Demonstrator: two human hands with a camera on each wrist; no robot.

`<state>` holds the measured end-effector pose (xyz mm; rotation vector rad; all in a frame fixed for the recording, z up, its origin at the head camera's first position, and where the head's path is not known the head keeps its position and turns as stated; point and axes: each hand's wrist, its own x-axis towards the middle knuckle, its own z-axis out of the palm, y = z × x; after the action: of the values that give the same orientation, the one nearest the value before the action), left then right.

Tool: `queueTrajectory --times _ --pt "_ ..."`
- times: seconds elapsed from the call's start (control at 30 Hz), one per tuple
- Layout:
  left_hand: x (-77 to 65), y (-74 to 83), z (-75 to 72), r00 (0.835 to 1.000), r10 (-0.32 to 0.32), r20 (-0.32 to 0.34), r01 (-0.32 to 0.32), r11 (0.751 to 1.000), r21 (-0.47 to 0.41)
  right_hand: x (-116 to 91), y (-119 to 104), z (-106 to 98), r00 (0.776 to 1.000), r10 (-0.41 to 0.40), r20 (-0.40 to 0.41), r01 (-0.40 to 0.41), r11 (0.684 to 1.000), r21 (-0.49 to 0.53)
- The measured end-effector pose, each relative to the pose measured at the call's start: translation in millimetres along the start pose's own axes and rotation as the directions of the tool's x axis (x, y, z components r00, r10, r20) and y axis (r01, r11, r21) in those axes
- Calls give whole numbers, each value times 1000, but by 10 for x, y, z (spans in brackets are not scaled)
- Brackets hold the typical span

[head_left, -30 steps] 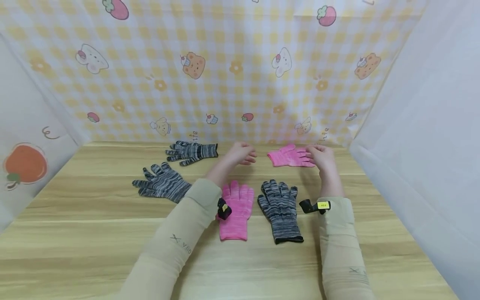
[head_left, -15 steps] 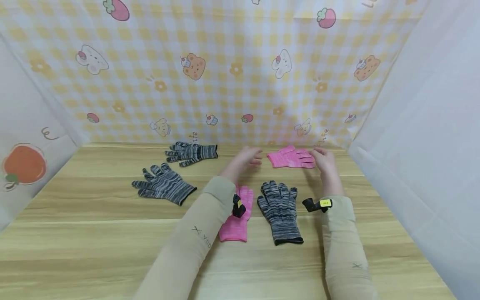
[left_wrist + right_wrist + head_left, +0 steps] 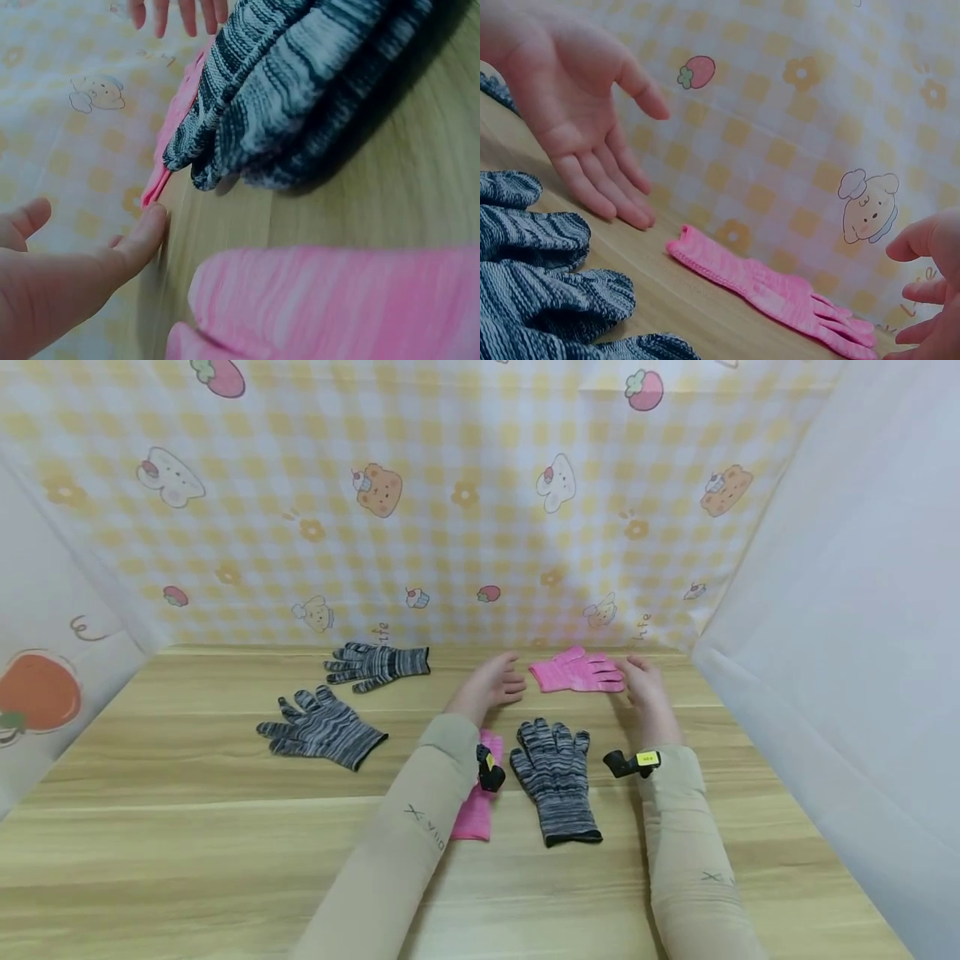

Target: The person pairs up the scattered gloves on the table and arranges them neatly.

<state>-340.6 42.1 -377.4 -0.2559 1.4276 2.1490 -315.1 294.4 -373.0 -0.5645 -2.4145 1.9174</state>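
A pink knit glove (image 3: 576, 672) lies flat at the back right of the table, cuff to the left. My left hand (image 3: 491, 685) is just left of its cuff, fingers extended and palm turned toward it. On the other side, my right hand (image 3: 647, 689) is beside the glove's fingertips, its own fingers loosely bent. Neither hand holds anything. In the right wrist view the pink glove (image 3: 780, 296) lies between the left hand (image 3: 577, 112) and the right hand (image 3: 930, 281). Nearer the front lies a grey-black striped glove (image 3: 557, 781), fingers pointing away.
A second pink glove (image 3: 474, 814) is partly hidden under my left forearm. Two more striped gloves, one farther back (image 3: 378, 666) and one nearer (image 3: 322, 728), lie on the left of the wooden table (image 3: 225, 860). A checked cloth (image 3: 450, 543) hangs along the back edge.
My left hand has moved right, toward the pink glove's cuff, its forearm now covering more of the front pink glove. My right hand has shifted slightly off the back glove's fingertips. The gloves stay put.
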Motion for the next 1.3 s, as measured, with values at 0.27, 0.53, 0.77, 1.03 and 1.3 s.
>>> queueTrajectory --times 0.27,0.53,0.77,1.03,1.3 --pt "75 -76 2 999 -3 33 8 990 -141 44 47 57 996 93 -1 -91 968 234" --pt "96 -140 43 999 -13 47 23 979 -203 41 61 78 988 154 -9 -142 932 334" --pt "81 -164 90 998 -22 64 35 978 -205 27 67 105 988 153 10 -143 896 421" --pt "76 -166 127 996 -40 82 50 991 -127 -1 69 105 988 150 35 -151 898 414" --pt "69 -184 134 994 -37 102 48 994 -103 -15 88 120 992 98 77 -117 947 301"
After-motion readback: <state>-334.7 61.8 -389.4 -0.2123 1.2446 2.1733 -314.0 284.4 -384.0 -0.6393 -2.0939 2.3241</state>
